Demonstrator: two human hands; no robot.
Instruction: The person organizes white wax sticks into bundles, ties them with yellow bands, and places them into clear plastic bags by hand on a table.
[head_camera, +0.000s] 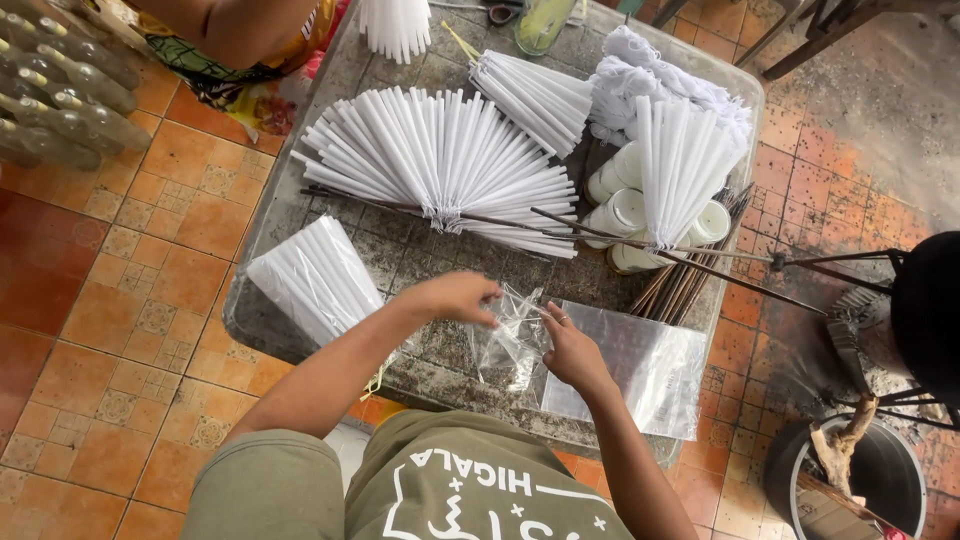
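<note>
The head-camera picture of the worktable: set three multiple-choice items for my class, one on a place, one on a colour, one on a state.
1. Where does the stack of clear plastic bags lie?
A. at the table's near edge, by the right hand
B. on the tiled floor
C. on top of the fan

2. What colour is the big spread fan of folded paper?
A. red
B. white
C. green

3. How is the clear plastic bag held?
A. by both hands
B. by no hand
C. by the right hand only

Key: 1 A, it sits beside the right hand. 2 B, all folds are white. 3 A, the left hand and the right hand both pinch it.
</note>
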